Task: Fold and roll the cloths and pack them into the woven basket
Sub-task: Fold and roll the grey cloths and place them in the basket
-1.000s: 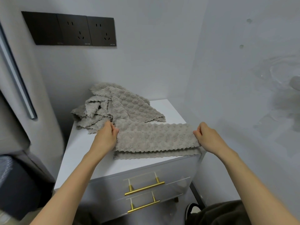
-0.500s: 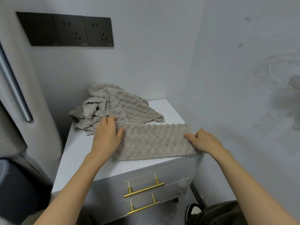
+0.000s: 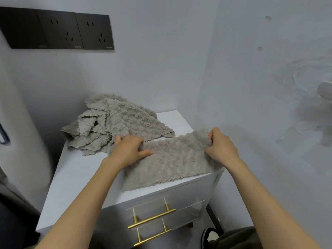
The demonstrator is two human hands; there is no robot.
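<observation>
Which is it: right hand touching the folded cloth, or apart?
Touching. The head view shows the right hand gripping the bunched end of the folded cloth.
</observation>
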